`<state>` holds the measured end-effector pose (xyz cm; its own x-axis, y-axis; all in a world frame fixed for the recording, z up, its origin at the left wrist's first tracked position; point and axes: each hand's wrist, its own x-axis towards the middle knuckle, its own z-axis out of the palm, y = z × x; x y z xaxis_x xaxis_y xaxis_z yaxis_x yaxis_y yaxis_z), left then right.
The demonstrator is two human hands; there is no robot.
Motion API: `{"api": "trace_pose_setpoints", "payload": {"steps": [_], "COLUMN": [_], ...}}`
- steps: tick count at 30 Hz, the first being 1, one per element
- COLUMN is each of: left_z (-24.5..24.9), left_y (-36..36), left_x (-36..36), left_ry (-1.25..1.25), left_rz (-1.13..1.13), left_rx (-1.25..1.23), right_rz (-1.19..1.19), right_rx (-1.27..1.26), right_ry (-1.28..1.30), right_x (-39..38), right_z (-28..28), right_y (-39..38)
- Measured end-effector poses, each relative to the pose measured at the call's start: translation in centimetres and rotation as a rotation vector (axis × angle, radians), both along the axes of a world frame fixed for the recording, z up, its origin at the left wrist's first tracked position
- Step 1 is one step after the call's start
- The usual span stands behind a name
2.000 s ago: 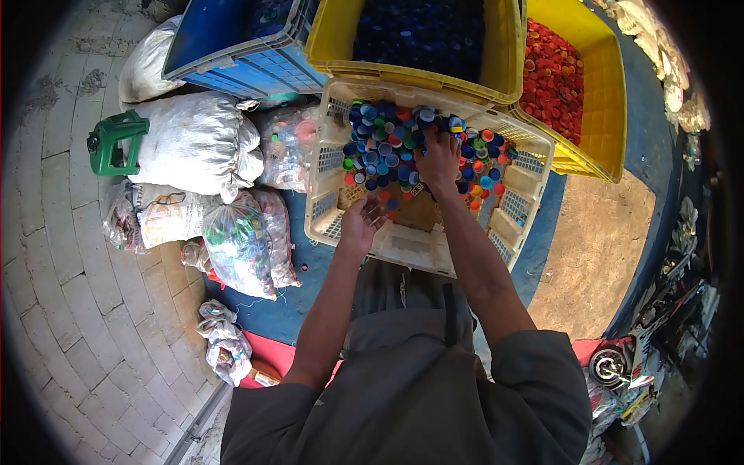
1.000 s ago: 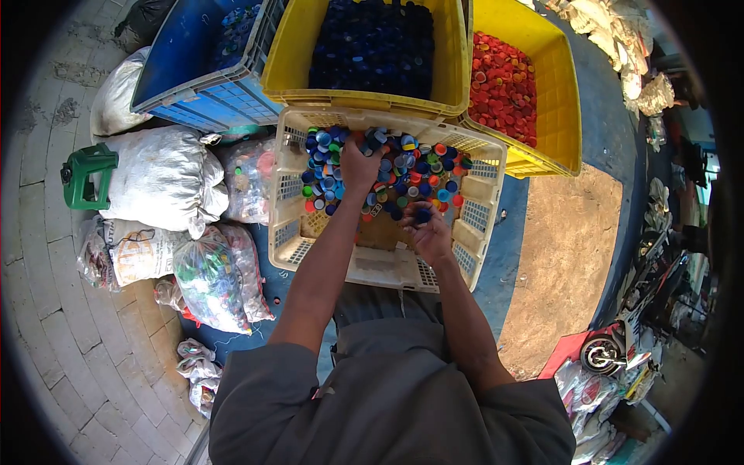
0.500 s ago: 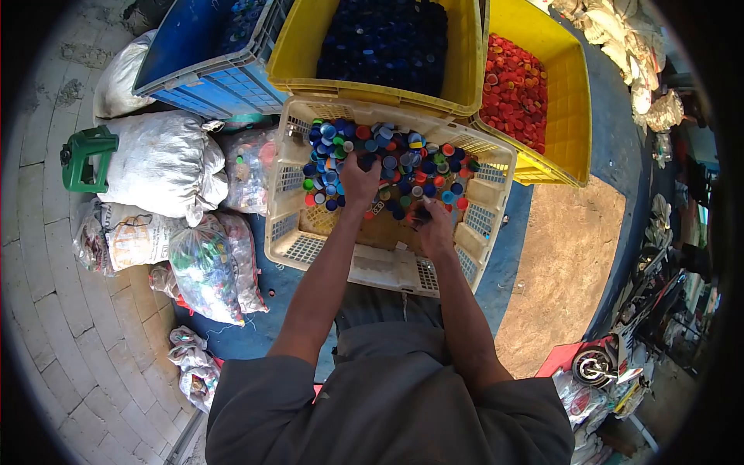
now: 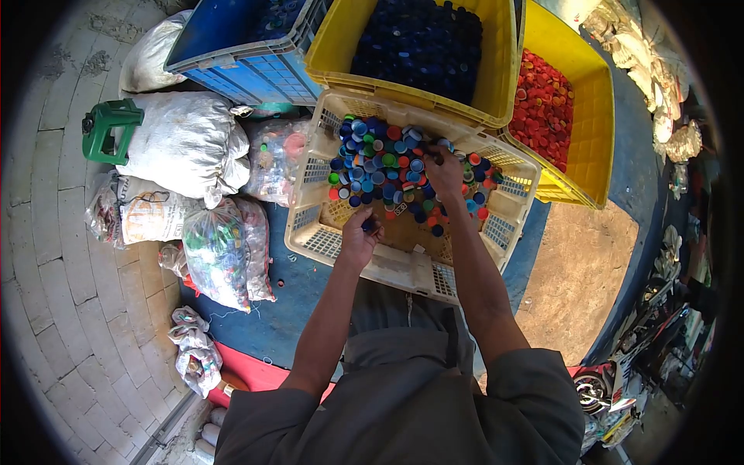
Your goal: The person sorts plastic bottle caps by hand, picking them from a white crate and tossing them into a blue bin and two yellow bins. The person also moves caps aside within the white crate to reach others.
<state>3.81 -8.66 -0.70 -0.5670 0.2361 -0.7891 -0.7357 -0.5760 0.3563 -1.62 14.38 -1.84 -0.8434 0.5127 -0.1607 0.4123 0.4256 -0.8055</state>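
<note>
Bottle caps (image 4: 387, 167) of many colours lie in a heap at the far end of a cream plastic basket (image 4: 399, 267), which stands on the ground in front of the person. The fingers of the left hand (image 4: 359, 239) are curled upward around a dark blue cap (image 4: 370, 225). The palm faces up, cupped, above the near, bare part of the basket, and the forearm comes straight from the body. The right hand (image 4: 444, 174) lies palm down on the heap, with the arm stretched further forward. Its fingers point down into the caps, close together; if they pinch one, I cannot tell. Behind the basket stand a yellow crate (image 4: 403, 99) with navy caps (image 4: 418, 39) and a second yellow crate (image 4: 601, 116) with red caps (image 4: 546, 101). At the left are a blue crate (image 4: 248, 74), white sacks (image 4: 182, 143) and clear bags (image 4: 221, 256).
</note>
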Motion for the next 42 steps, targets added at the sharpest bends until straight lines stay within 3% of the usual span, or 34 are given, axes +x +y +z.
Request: {"api": "trace_pose_setpoints", "payload": {"steps": [3,6,9,12,15,18,27,32,36,39,42], "left_z": [0.0,-0.9,-0.8,-0.2,0.1,-0.7,-0.4,0.4,-0.6,-0.7,-0.6], "left_y": [-0.9,-1.3,-1.3,-0.8,-0.6,-0.9,-0.7,-0.8,-1.1,-0.4,0.7], "left_x": [0.4,0.1,0.2,0.2,0.2,0.2,-0.3,-0.7,-0.9,-1.3,-1.8], "left_ry": [-0.048,-0.067,-0.059,-0.040,-0.042,-0.033,-0.027,-0.070,-0.051,0.024,0.176], "left_rz": [0.036,0.031,-0.003,-0.026,-0.033,-0.055,-0.072,-0.100,-0.191,-0.325,-0.468], "left_rx": [-0.020,-0.022,-0.045,-0.053,-0.063,-0.057,-0.108,-0.177,-0.249,-0.374,-0.533], "right_rz": [0.007,-0.131,-0.119,0.070,0.222,0.024,0.309,0.202,0.197,0.338,0.393], "right_rx": [-0.081,-0.011,-0.013,0.052,-0.038,-0.087,0.236,0.208,0.225,0.345,0.380], "right_ry": [-0.061,0.034,-0.011,0.033,0.019,-0.051,-0.156,-0.101,-0.121,-0.049,-0.191], "right_x": [1.2,1.0,-0.2,-0.4,0.7,0.8,2.2,4.4,3.7,2.8,2.2], "right_z": [0.2,0.2,0.9,0.5,0.5,0.3,3.1,0.4,1.2,0.3,0.7], "right_y": [-0.4,-0.5,-0.3,-0.5,-0.6,-0.8,-3.3,-4.3,-3.8,-2.5,-2.2]}}
